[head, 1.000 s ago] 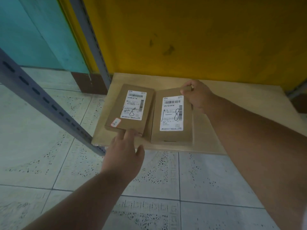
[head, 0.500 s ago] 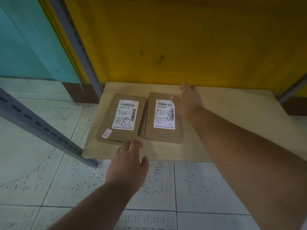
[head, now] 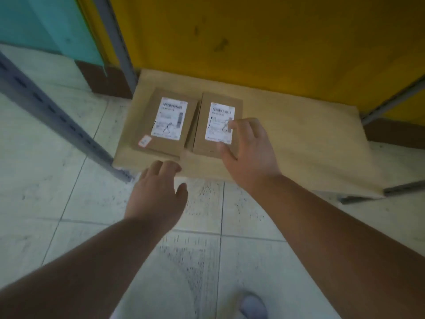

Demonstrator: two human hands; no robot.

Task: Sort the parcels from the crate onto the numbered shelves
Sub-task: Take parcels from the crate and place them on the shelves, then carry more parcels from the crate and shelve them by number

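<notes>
Yellow wall (head: 264,42) behind low wooden shelf (head: 299,139), tiled floor (head: 46,180) below. Two brown parcels side by side on shelf: left parcel (head: 147,125), right parcel (head: 202,143), each white label marked 8. Right hand (head: 248,153) over right parcel, fingers relaxed, gripping nothing. Left hand (head: 158,194) at shelf's front edge, fingers loose, empty.

— What is the person wearing on the arms?

— Nothing that shows: both forearms come in bare from the lower corners of the frame, no sleeves, no watch, no rings or gloves on the left hand (head: 158,194) or the right hand (head: 249,153).

— Anything else of the body in view?

— At the bottom edge, right of centre, a blurred grey-blue rounded shape (head: 253,306) — it looks like the toe of a shoe, too soft to tell more.
</notes>
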